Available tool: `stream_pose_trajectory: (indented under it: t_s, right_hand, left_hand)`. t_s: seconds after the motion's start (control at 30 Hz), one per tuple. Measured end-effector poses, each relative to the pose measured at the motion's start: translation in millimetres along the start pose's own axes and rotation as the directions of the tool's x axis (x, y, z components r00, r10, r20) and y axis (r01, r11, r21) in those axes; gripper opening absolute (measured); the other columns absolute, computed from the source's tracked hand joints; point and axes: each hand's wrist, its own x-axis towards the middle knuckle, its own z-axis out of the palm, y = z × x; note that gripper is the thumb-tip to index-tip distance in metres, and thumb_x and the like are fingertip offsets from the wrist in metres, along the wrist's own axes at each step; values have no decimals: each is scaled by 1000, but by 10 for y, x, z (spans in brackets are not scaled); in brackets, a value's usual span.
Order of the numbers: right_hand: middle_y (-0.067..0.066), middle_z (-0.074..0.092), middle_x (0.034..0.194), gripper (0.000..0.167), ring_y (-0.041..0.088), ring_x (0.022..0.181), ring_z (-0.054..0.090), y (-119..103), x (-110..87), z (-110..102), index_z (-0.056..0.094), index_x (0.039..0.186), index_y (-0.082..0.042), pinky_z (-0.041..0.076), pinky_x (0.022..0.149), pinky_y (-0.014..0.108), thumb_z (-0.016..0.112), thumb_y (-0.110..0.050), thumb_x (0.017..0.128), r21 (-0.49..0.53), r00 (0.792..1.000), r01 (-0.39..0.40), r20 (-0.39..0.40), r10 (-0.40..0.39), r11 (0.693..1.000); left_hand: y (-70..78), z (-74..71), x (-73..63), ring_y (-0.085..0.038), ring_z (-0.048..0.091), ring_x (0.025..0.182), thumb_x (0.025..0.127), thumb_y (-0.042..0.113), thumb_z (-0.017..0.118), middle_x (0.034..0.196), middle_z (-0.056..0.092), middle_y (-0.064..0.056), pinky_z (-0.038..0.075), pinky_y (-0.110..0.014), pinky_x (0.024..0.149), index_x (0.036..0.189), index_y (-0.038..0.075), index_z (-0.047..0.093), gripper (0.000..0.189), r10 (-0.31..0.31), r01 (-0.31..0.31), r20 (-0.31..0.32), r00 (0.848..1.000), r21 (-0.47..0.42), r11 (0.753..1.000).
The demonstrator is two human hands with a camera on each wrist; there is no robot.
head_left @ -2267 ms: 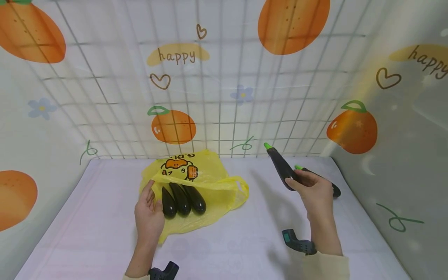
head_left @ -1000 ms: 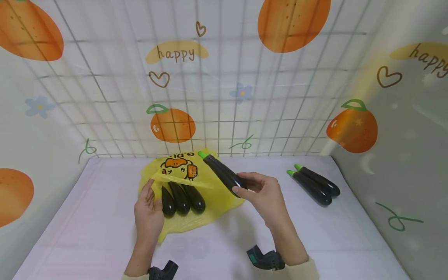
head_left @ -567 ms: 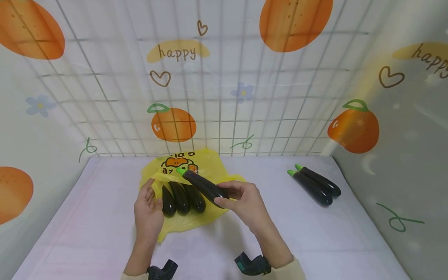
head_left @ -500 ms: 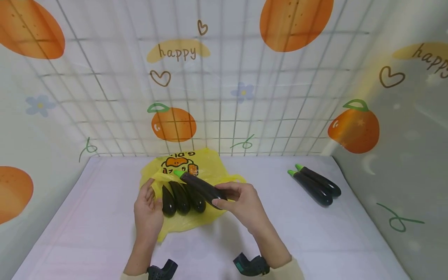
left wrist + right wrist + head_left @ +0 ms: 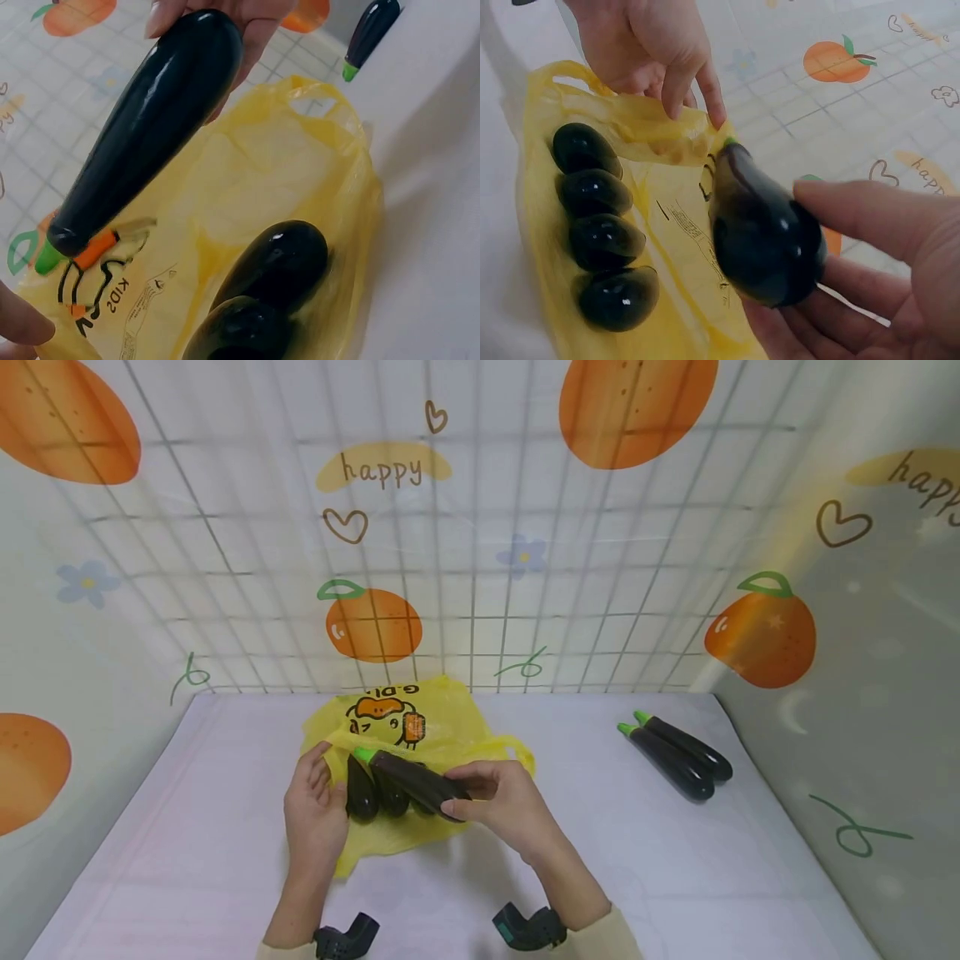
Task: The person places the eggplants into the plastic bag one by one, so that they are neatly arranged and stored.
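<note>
My right hand [image 5: 504, 803] grips an eggplant [image 5: 412, 779] by its thick end, fingers on one side and thumb on the other. Its green stem points toward the upper left, over the mouth of a yellow plastic bag [image 5: 457, 714]. At the bag's left side, my left hand [image 5: 315, 814] pinches the edge of the opening and lifts it. Several glossy dark eggplants [image 5: 596, 193] lie side by side in the bag, seen best in the right wrist view; in the head view the held eggplant partly covers them.
Two more eggplants [image 5: 667, 762] lie together on the white tabletop [image 5: 585, 843] at the right. A hanging sheet [image 5: 495, 485] with printed oranges and a grid behind it closes off the back and sides.
My right hand has carried the eggplant from the right side of the table leftward and down to the bag's opening. My left hand has kept its place on the bag's edge.
</note>
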Motion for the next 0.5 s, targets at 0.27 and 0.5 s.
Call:
stream_pose_trajectory:
  t_s: [0.27,0.5]
  right_hand:
    - [10,77,115,36,25,106,73,22,16,7,78,117,-2,63,87,35,88,-6,83,-38,1000,-20,-4,20,999]
    - [7,77,116,34,28,110,72,221,126,40,79,117,-5,63,87,39,88,-12,85,-141,987,-72,-151,51,987]
  left_hand:
    - [-2,-22,-2,-32,40,148,96,-20,53,154,49,-23,35,-48,121,136,3,60,46,22,-23,-15,1000,-14,1000]
    - [-4,-14,-3,-32,42,147,96,-20,52,151,52,-23,35,-48,122,136,2,60,46,27,-28,-19,999,-25,999]
